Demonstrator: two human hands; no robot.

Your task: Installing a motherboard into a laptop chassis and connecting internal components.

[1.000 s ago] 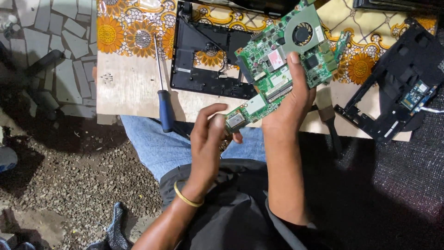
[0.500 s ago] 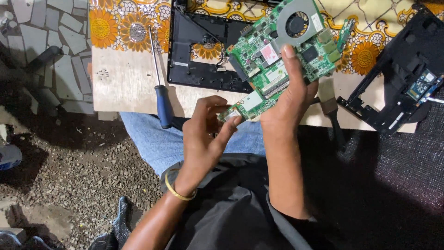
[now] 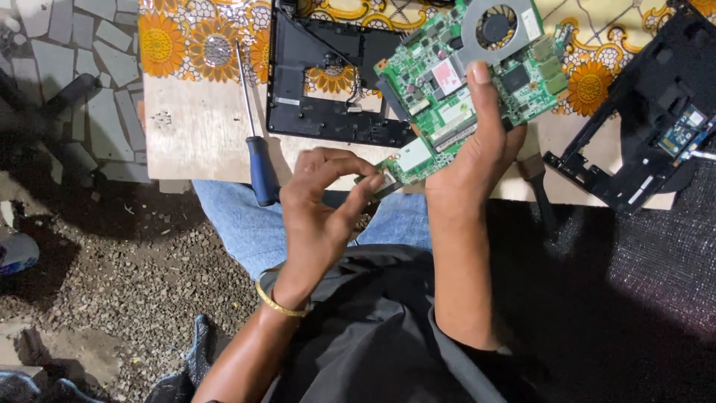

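Note:
A green laptop circuit board [image 3: 447, 89] with a round grey fan at its top is held up over the table edge by my right hand [image 3: 477, 153], thumb lying across its face. My left hand [image 3: 321, 205] pinches at the board's lower left corner with thumb and fingertips; a gold bangle is on that wrist. Whether the left fingers hold a small part is hidden.
A blue-handled screwdriver [image 3: 257, 149] lies on the wooden table [image 3: 194, 127] to the left. A black laptop frame [image 3: 328, 75] rests on sunflower-patterned cloth behind the board. Another black casing part [image 3: 649, 119] sits at the right. Gravel ground lies below left.
The board and both hands have stayed together while the view shifted slightly. My left fingers have drawn in closer on the board's lower corner.

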